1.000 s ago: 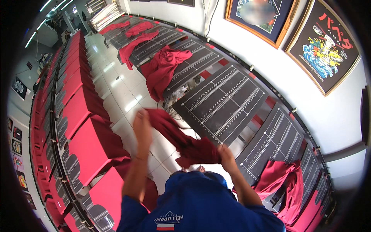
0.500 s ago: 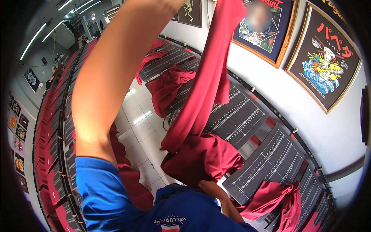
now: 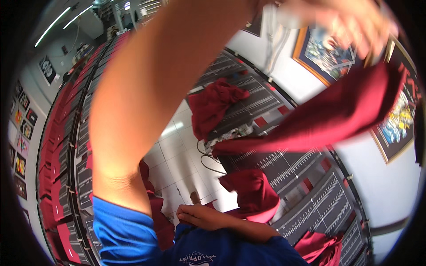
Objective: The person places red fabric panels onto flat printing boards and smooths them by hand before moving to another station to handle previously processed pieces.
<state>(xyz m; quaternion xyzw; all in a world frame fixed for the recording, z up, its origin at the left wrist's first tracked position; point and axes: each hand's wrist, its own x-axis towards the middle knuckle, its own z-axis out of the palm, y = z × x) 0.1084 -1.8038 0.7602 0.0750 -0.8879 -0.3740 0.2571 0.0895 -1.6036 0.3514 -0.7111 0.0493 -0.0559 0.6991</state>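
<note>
My left arm stretches up and across the view, and my left hand (image 3: 348,22) is smeared by motion at the upper right. Its fingers look partly spread just above a dark red cloth (image 3: 328,113) that trails through the air, blurred; whether they grip it cannot be made out. My right hand (image 3: 202,216) is low, near my body, with its fingers curled closed. What it holds, if anything, is hidden. Beyond its wrist hangs a bunched dark red cloth (image 3: 255,195), partly over the near end of a black board.
Black boards with white ruled marks (image 3: 317,204) line a rail on the right. More red cloths (image 3: 215,104) drape over other boards. A second row (image 3: 62,177) of boards and red cloths runs along the left. Between the rows lie white floor tiles (image 3: 177,153) and a cable (image 3: 208,162). Framed pictures hang on the wall.
My left hand has swung right, and the raised red cloth has gone from nearly upright to slanting out right. My right hand has moved left along my body. The view has shifted.
</note>
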